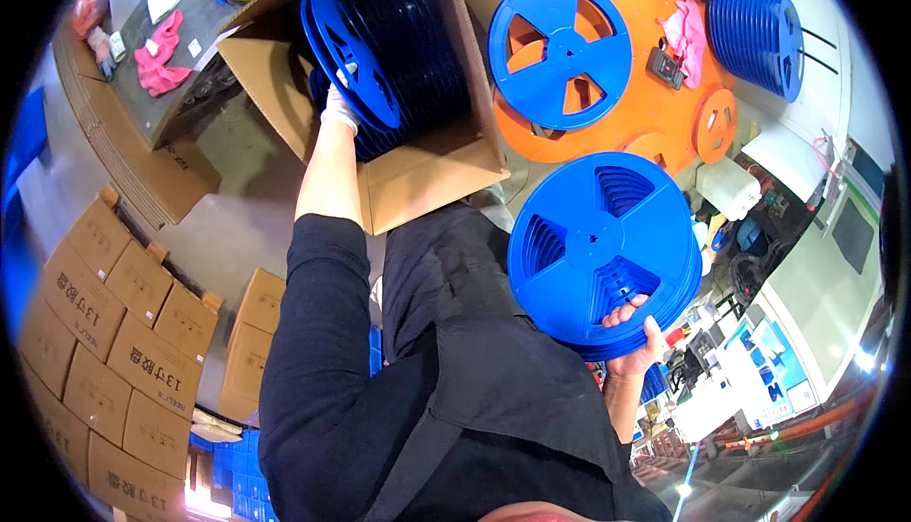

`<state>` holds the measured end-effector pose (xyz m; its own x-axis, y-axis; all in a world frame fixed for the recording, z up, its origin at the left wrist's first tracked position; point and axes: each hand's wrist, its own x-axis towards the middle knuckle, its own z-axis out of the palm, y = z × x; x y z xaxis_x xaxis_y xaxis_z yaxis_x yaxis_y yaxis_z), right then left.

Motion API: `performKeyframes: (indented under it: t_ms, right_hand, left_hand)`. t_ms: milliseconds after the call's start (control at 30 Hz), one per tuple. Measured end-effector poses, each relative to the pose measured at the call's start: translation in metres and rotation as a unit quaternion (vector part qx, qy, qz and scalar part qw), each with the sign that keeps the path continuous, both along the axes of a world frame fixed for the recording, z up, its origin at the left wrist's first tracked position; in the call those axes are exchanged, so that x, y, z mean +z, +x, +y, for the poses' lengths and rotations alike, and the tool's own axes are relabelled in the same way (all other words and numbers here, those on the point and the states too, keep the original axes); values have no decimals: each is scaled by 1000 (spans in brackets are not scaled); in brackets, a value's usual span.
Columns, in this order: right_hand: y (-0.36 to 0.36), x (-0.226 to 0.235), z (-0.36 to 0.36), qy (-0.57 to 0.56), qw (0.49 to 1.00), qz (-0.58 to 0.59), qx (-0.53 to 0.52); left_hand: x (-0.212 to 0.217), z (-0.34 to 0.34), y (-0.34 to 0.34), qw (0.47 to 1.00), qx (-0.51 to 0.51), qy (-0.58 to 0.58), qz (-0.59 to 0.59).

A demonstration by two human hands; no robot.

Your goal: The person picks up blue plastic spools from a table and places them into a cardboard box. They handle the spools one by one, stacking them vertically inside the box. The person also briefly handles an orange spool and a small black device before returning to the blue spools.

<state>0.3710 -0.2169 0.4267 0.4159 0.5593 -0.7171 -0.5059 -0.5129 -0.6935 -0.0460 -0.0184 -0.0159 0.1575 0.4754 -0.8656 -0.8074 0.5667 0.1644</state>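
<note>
My left hand [339, 112], in a white glove, reaches into an open cardboard box [427, 176] and grips a blue plastic reel [332, 38] by its lower rim. That reel leans at a slant beside a row of dark blue reels [408, 66] inside the box. Part of my left hand is hidden behind the reel. At the right, my right hand [634, 340] supports a stack of blue reels [593, 223] from below. Its fingers curl into one of the stack's cut-out openings, and the thumb lies along the outer rim.
Beyond the stack, an orange surface [655, 95] bears a single blue reel [531, 62], a pink cloth [685, 38] and a small black device [666, 66]. More blue reels [759, 38] stand at its far right. Closed cartons [123, 361] are piled at the left, below a grey table [142, 24].
</note>
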Motion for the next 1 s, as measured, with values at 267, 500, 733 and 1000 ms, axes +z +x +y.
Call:
performKeyframes:
  t_ms: [267, 500, 733, 1000]
  right_hand:
    - [3, -3, -10, 80, 996, 44, -3]
    - [23, 1, 15, 237, 950, 199, -39]
    - [37, -20, 16, 387, 876, 286, -26]
    - [35, -29, 19, 448, 843, 297, -13]
  left_hand:
    - [21, -112, 9, 986, -81, -60, 131]
    - [-3, -207, 10, 975, -109, -122, 151]
    - [127, -91, 79, 955, -178, 97, 218]
    - [214, -44, 145, 750, -233, 434, 442]
